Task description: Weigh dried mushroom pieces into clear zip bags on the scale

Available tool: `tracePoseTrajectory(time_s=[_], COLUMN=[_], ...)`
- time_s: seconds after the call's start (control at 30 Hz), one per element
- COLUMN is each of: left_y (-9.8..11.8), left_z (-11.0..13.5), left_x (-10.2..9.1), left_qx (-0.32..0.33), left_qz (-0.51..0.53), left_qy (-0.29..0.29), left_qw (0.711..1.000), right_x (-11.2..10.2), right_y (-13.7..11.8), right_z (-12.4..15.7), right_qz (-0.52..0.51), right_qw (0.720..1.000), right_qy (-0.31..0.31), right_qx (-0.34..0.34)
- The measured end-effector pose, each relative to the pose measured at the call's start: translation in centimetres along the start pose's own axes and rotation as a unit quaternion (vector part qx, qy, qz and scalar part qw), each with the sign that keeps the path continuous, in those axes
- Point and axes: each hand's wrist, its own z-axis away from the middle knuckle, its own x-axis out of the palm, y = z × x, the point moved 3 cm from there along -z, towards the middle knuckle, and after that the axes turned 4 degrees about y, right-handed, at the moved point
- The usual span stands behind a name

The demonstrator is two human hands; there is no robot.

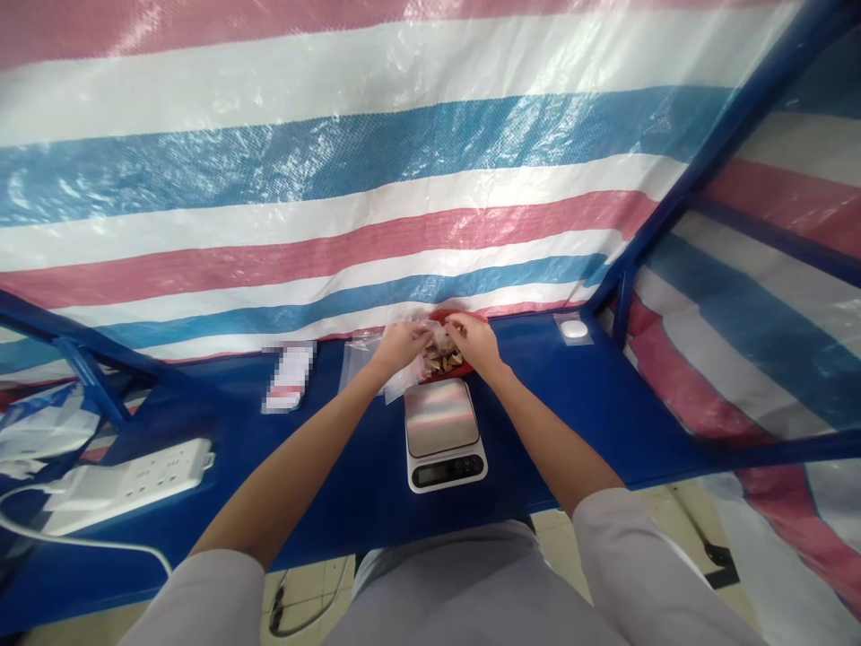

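My left hand [405, 344] pinches a clear plastic bag [402, 380] at the back of the table. Close beside it, my right hand [474, 341] has its fingers closed on a crumpled, see-through part of what looks like the same bag. Both hands are over a red bowl [441, 315], mostly hidden by them. Brown, curved pieces [445, 362] lie in the bowl; their kind is too small to tell. Just in front stands a white digital kitchen scale [440, 415] with a bare metal plate. More flat clear bags [353, 357] lie left of my left hand.
A blurred white packet [291, 377] lies on the blue table [565, 395] to the left. Farther left are a white power strip [144, 480] and its cable. A white mouse-like object [573, 330] rests back right. Striped sheeting [377, 206] hangs behind, with blue frame bars [622, 269].
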Motion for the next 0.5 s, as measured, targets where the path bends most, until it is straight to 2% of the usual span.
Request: tracePoseTrajectory(time_s=[0.07,0.13,0.2,0.27,0.5], left_y=[-0.1,-0.3,-0.7,-1.0,-0.9], left_z=[-0.2,-0.3,-0.3,-0.3,-0.5], left_x=[-0.1,-0.1,-0.1,-0.1,-1.1], left_qx=[-0.002,-0.010,-0.023,-0.030,-0.037], left_qz=[-0.004,0.013,0.044,0.073,0.076], left_qy=[0.019,0.030,0.035,0.037,0.064], left_qw=[1.000,0.999,0.998,0.996,0.994], right_x=[0.1,0.3,0.4,0.3,0.2], right_y=[0.6,1.3,1.7,1.8,2.2], right_z=[-0.3,-0.4,-0.3,-0.1,0.3], right_qz=[-0.145,-0.273,-0.348,-0.373,-0.355], right_qw=[0.986,0.944,0.901,0.885,0.898], right_qy=[-0.016,-0.048,-0.081,-0.100,-0.126], right_qx=[0.077,0.180,0.248,0.261,0.227])
